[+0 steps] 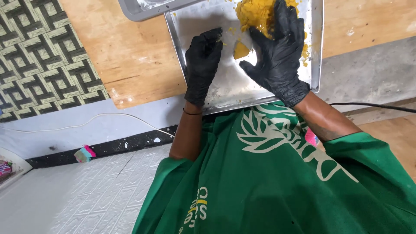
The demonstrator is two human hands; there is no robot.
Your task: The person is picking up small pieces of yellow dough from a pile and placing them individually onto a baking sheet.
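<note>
Nearest the camera is the person's green printed shirt [277,182], filling the lower frame, with both forearms reaching up and away to a shiny rectangular metal tray [225,89] that rests on a pale plywood board [130,56].

The left hand [203,63], in a black glove, is curled into a loose fist with its knuckles down on the tray; whether anything sits inside it cannot be told. The right hand [277,54], also gloved in black, is spread wide with its fingers fanned.

Between them lies a small wedge-shaped piece of yellow dough [241,50], at about 3 o'clock from the left hand and 9 o'clock from the right palm, slightly closer to the right thumb.

Farther off, at 12 o'clock from the right hand, sits the large yellow dough mass [253,15]; the right fingertips rest on it. A second grey tray [143,11] pokes in at 11 o'clock.
</note>
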